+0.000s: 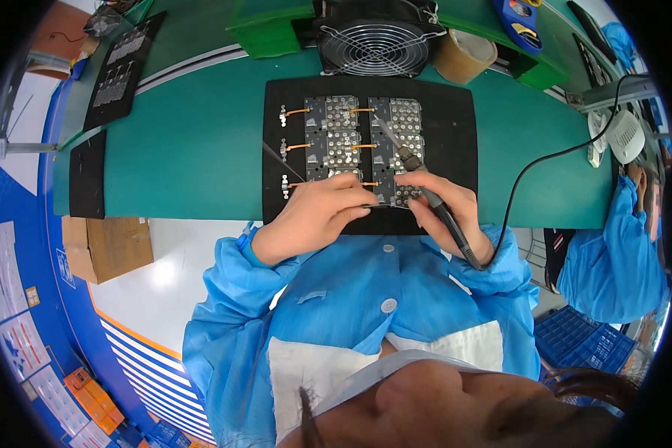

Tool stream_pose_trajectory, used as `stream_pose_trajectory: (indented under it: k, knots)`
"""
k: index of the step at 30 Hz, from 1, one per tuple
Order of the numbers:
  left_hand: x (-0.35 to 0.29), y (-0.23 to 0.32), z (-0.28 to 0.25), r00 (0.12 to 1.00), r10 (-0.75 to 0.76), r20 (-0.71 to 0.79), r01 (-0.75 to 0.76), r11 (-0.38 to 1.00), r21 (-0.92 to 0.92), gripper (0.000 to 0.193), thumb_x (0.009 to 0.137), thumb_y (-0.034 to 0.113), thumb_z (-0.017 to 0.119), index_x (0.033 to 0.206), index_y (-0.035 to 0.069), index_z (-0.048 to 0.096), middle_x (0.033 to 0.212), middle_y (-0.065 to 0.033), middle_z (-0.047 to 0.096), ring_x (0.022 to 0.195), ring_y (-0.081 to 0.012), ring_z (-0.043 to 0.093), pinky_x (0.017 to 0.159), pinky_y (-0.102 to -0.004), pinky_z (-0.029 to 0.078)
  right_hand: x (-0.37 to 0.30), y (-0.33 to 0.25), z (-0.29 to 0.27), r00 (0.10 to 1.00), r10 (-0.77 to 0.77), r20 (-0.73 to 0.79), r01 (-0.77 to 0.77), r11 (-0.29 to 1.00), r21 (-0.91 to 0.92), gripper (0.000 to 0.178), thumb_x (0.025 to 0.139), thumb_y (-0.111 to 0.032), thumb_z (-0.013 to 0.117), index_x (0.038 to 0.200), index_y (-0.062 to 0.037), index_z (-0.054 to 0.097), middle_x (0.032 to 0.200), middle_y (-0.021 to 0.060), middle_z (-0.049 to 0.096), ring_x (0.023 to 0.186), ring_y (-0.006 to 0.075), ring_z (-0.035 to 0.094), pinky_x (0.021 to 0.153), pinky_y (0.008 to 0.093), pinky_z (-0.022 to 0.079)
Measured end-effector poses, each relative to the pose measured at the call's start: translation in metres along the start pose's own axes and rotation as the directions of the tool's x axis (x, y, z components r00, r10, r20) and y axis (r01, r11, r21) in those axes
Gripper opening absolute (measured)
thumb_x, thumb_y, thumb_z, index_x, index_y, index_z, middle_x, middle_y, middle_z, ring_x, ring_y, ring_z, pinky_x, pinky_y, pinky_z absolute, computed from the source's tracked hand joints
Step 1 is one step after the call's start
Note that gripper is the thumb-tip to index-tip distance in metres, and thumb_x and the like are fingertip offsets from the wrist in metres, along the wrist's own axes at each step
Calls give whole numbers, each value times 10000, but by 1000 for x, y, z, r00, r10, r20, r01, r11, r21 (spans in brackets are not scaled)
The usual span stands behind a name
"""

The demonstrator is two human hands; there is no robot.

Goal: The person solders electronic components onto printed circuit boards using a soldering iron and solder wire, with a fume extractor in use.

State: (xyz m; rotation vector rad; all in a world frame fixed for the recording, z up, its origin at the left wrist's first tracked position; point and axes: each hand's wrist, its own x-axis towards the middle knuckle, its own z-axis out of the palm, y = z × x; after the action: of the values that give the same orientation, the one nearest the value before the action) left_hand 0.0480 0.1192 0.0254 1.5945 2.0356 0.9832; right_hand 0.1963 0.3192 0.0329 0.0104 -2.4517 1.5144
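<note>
Wearing a blue smock [336, 284], the person sits close against the table [209, 134], both hands over the near part of a black mat [452, 112]. The right hand [464, 213] holds a soldering iron [444, 216] pen-fashion in a firm, narrow grip, its tip slanting away over the right column of boards [337, 153]. In this view the tip lies near the upper right lead's joint, but whether it touches cannot be told. The left hand [313, 216] is bent over the lowest row, thumb and finger drawn close together; what they pinch, if anything, is hidden. A thin dark rod [282, 160] sticks out beyond its knuckles, possibly part of a tool in that grip. The boards lie flat on the mat in two columns of three, studded plates to the right. Orange leads [299, 111] run leftward from them to small pale connectors [283, 116]. Laying out looks done, since each row shows leads reaching the boards; which joints are finished is too small to judge, and the lowest row, partly covered, seems the one being worked on. Beyond the mat stand a fan [377, 48] and a tape roll [463, 58].
</note>
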Motion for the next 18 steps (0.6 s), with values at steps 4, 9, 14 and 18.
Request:
stream_pose_trajectory:
  k: [4, 9, 14, 18]
  knots:
    - [-9, -6, 17, 995, -91, -28, 75, 930, -360, 198, 832, -20, 678, 1017, 37, 717, 851, -81, 618, 726, -187, 602, 620, -289, 465, -4, 7, 4, 998, 55, -14, -54, 998, 22, 399, 820, 94, 626, 1204, -10, 606, 1023, 163, 674, 701, 191, 633, 645, 282, 506]
    - [-10, 2, 7, 911, -268, -313, 203, 953, -226, 127, 802, 18, 721, 928, 30, 720, 745, -67, 575, 630, -172, 576, 563, -299, 462, -10, 17, 1, 998, 12, -66, -13, 1000, -10, 337, 857, 52, 647, 1188, -2, 626, 947, 163, 683, 656, 183, 657, 596, 280, 528]
    - [-16, -5, 4, 833, -136, -536, 178, 984, 26, 86, 806, -59, 693, 880, -19, 678, 875, -65, 539, 738, -152, 567, 623, -255, 464, -19, 31, -10, 965, -174, -195, 153, 981, -119, 333, 834, -60, 723, 1148, 26, 648, 799, 130, 685, 653, 193, 670, 596, 277, 539]
    - [-19, 2, 3, 834, -195, -517, 186, 980, -69, 94, 789, -84, 679, 868, -35, 661, 944, -100, 545, 726, -199, 577, 597, -286, 481, -25, 29, -18, 984, -145, -103, 125, 977, -173, 422, 861, -247, 728, 1141, 55, 638, 835, 121, 705, 642, 172, 668, 575, 256, 530]
